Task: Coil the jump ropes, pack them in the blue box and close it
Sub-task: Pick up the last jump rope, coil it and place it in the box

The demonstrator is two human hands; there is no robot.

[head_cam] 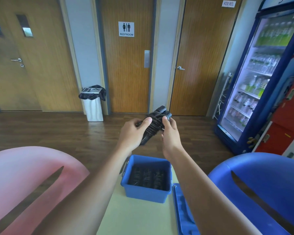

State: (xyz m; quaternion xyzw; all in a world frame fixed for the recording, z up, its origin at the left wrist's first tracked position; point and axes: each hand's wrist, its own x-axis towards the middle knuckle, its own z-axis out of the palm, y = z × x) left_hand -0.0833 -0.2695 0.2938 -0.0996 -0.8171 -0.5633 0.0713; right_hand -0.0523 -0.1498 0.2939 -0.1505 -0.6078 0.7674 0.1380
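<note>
A black jump rope (pixel 155 123), wound into a tight bundle around its two handles, is held up in the air above and beyond the blue box (pixel 147 193). My left hand (pixel 133 133) grips its lower left side. My right hand (pixel 170 131) holds the right side, thumb near the handle ends. The blue box stands open on the pale table (pixel 136 217) and holds several coiled black ropes. Its blue lid (pixel 183 211) lies flat on the table to the right of the box, partly hidden by my right forearm.
A pink chair back (pixel 24 180) is at the left and a blue chair back (pixel 261 184) at the right of the table. Beyond are a wood floor, a white bin (pixel 93 102) with a black liner, three doors and a drinks fridge (pixel 255 82).
</note>
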